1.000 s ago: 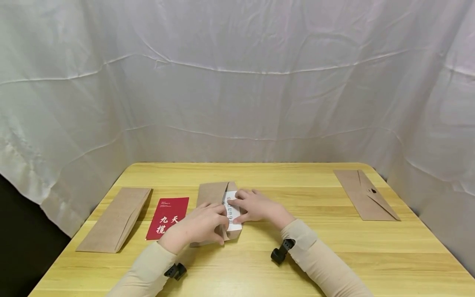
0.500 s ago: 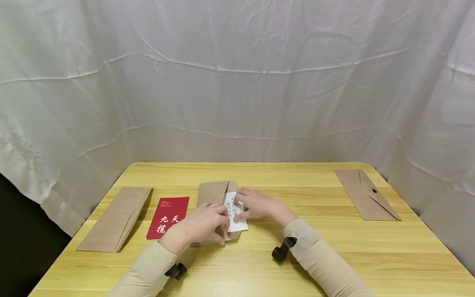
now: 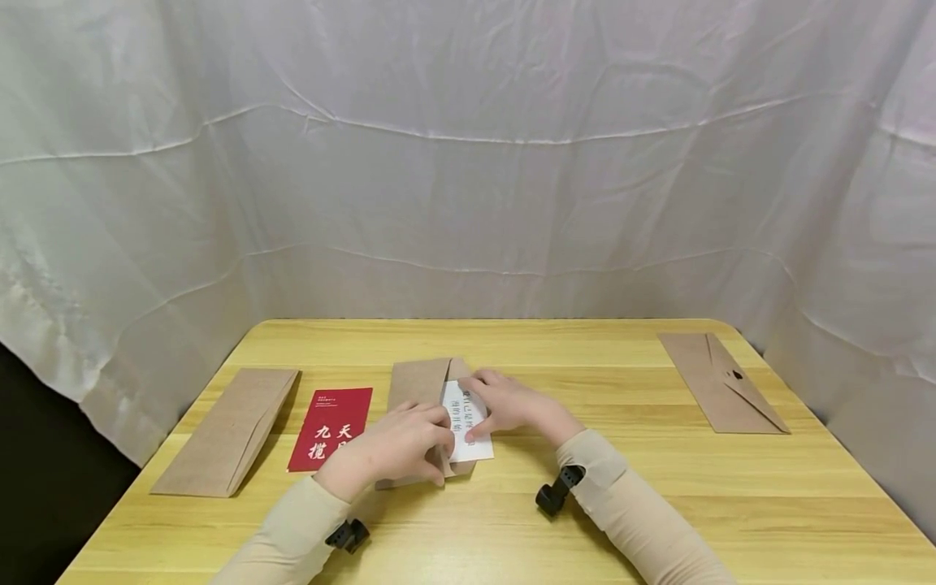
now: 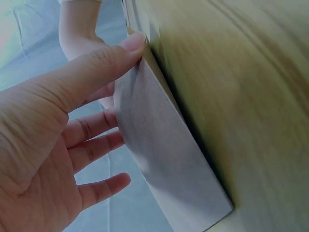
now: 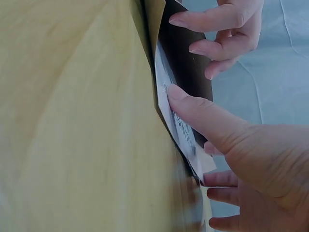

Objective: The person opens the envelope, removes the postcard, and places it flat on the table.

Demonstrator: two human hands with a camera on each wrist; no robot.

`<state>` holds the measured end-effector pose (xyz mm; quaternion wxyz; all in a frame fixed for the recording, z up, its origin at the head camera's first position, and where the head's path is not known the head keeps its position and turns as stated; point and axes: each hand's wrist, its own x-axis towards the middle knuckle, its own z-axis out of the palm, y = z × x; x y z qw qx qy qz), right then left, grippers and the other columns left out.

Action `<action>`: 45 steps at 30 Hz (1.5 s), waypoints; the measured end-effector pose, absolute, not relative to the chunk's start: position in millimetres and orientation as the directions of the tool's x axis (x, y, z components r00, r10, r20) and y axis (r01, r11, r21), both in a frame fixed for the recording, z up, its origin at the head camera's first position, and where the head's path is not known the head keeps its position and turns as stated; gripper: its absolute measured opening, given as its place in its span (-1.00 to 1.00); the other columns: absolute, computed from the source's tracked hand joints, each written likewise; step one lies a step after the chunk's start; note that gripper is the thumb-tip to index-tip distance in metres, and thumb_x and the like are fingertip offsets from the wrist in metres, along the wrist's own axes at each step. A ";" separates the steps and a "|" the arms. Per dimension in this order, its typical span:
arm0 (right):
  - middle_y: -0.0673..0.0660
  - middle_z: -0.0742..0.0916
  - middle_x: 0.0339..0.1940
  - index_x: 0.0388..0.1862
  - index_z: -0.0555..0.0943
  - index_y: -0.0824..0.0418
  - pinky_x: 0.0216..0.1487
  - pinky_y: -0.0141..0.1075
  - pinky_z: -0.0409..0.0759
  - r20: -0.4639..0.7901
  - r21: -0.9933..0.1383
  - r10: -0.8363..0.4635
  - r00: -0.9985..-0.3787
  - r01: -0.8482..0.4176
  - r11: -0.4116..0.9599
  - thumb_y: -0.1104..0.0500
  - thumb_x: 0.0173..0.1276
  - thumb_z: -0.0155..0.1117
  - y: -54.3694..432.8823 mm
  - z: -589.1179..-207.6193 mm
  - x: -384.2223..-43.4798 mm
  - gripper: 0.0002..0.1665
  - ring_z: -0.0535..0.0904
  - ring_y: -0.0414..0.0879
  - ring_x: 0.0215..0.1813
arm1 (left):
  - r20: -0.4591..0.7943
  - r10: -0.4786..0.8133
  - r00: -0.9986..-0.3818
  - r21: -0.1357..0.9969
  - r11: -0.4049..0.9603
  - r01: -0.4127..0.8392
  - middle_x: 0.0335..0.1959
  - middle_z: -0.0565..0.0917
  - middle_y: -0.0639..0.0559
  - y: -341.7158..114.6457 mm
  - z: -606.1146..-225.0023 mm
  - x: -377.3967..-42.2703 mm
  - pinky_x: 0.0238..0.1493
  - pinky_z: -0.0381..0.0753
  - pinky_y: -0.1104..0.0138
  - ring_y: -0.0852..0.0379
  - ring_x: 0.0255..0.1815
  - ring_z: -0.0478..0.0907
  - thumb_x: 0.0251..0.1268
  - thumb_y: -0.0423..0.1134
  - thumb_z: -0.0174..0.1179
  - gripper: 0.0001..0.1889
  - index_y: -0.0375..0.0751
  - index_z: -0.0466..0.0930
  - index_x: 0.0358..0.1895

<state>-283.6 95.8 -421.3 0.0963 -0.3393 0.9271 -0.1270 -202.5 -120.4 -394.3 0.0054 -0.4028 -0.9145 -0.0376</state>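
Observation:
A brown paper envelope point(image 3: 417, 380) lies at the middle of the table, its flap side to the right. My left hand point(image 3: 400, 443) grips the near part of its mouth, thumb against one face and fingers on the other in the left wrist view. Out of the mouth sticks a white card point(image 3: 455, 406) printed with dark characters. My right hand point(image 3: 508, 404) pinches this card by its right side. In the right wrist view the thumb presses on the printed face of the card point(image 5: 182, 133), and the envelope's dark inside shows behind it.
A red card point(image 3: 335, 414) with white characters lies left of the envelope. Farther left is another brown envelope point(image 3: 219, 435). At the far right lies a brown envelope point(image 3: 712, 382) with a small black mark on its flap. A pale curtain point(image 3: 468, 203) hangs behind the table.
The white card has slid to the right, a little farther out of the envelope, along with my right hand. My left hand and the envelope have stayed nearly still.

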 end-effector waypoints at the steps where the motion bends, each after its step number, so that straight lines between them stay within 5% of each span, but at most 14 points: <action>1: 0.20 0.41 0.36 0.53 0.18 0.15 0.34 -0.07 0.43 -0.089 -0.304 -0.647 -0.757 -0.598 0.742 -0.28 0.03 0.48 96.2 -420.7 -283.2 0.19 0.40 0.04 0.30 | 0.043 0.737 -0.674 0.059 0.672 0.738 -0.23 0.53 0.23 -120.4 -394.2 -202.2 0.27 0.42 -0.09 0.25 -0.12 0.43 -0.13 0.17 0.47 -0.68 0.15 0.65 -0.34; 7: 0.16 0.43 0.13 0.54 0.15 0.24 0.09 -0.22 0.46 -0.043 -0.285 -0.628 -0.777 -0.593 0.753 -0.26 -0.06 0.55 98.1 -418.7 -284.6 0.30 0.31 -0.08 0.07 | 0.057 0.744 -0.666 0.042 0.664 0.746 -0.26 0.52 0.24 -120.2 -394.4 -201.4 0.22 0.45 0.00 0.25 -0.12 0.40 -0.14 0.17 0.48 -0.67 0.14 0.65 -0.36; 14: 0.11 0.44 -0.02 0.37 0.36 0.20 0.03 -0.21 0.39 0.023 -0.272 -0.598 -0.801 -0.581 0.767 -0.25 0.07 0.47 97.3 -420.6 -290.6 0.00 0.29 -0.07 -0.02 | 0.059 0.744 -0.666 0.036 0.665 0.746 -0.25 0.54 0.23 -120.9 -394.1 -201.7 0.26 0.44 -0.03 0.23 -0.08 0.42 -0.14 0.17 0.48 -0.67 0.13 0.66 -0.34; 20: 0.12 0.45 -0.04 0.29 0.40 0.22 0.03 -0.20 0.35 0.059 -0.247 -0.589 -0.806 -0.583 0.774 -0.26 0.19 0.36 96.5 -423.3 -293.3 -0.15 0.29 -0.05 -0.03 | 0.064 0.748 -0.660 0.019 0.660 0.751 -0.24 0.55 0.23 -121.9 -395.1 -201.7 0.24 0.45 0.04 0.24 -0.10 0.43 -0.14 0.18 0.48 -0.66 0.14 0.67 -0.34; 45: 0.07 0.43 -0.12 0.21 0.45 0.13 0.02 -0.20 0.33 -0.005 -0.285 -0.554 -0.832 -0.530 0.798 -0.15 0.08 0.50 121.8 -413.4 -302.5 -0.22 0.28 -0.07 -0.05 | 0.072 0.757 -0.650 0.026 0.650 0.760 -0.22 0.56 0.25 -119.0 -395.1 -201.2 0.22 0.45 0.07 0.25 -0.06 0.44 -0.13 0.14 0.50 -0.69 0.15 0.67 -0.34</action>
